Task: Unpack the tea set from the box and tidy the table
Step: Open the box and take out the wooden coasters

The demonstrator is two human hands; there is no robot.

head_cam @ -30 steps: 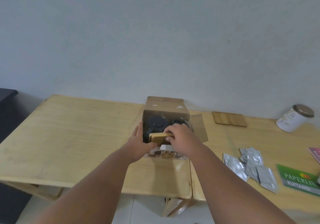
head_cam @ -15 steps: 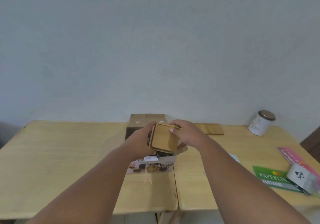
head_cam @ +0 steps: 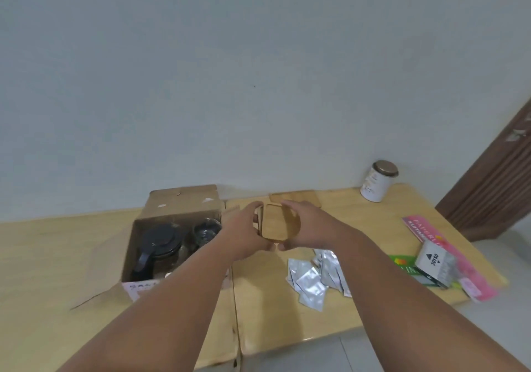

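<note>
We count 1 cardboard box (head_cam: 175, 213), with 1 teapot (head_cam: 161, 245) and 1 glass cup (head_cam: 206, 230) showing inside. 2 hands, left hand (head_cam: 244, 233) and right hand (head_cam: 306, 228). Wooden coasters (head_cam: 280, 222) held between them, at least 2, blurred. 1 white tin (head_cam: 377, 181). Foil sachets (head_cam: 316, 274) in 1 pile, too overlapped to count. 2 booklets, 1 pink booklet (head_cam: 471, 274), 1 green booklet (head_cam: 402, 265). 1 small grey box (head_cam: 435, 262).
</note>
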